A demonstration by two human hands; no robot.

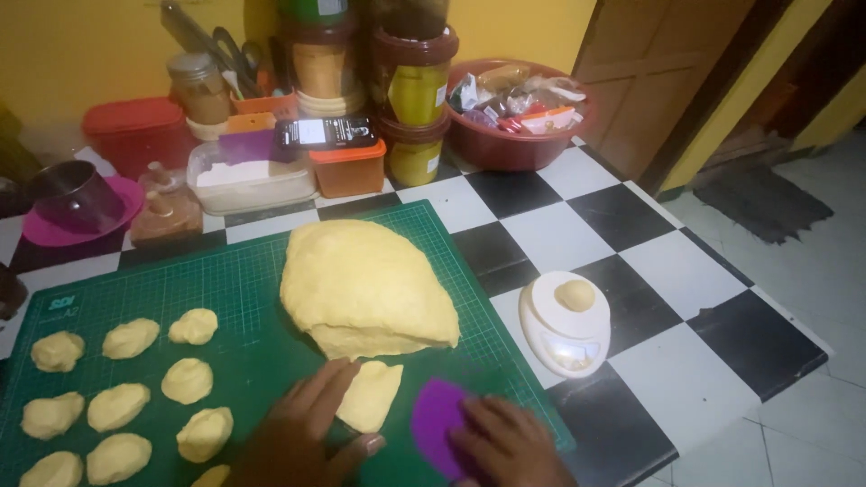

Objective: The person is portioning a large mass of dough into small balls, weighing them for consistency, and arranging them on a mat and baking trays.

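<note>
A big mound of yellow dough (365,287) lies on a green cutting mat (244,298). In front of it sits a cut-off slab of dough (370,395), and my left hand (302,433) rests flat against its left side. My right hand (510,444) grips a purple plastic scraper (435,422) just right of the slab. Several small dough portions (131,397) lie in rows on the mat's left part. A small dough ball (575,295) sits on a white kitchen scale (564,338) to the right of the mat.
The counter is black-and-white checked (631,271) and ends at the right over a pale floor. At the back stand stacked jars (410,90), a red bowl of packets (510,113), plastic tubs (253,176), a phone (325,133) and a metal ring on a pink plate (77,203).
</note>
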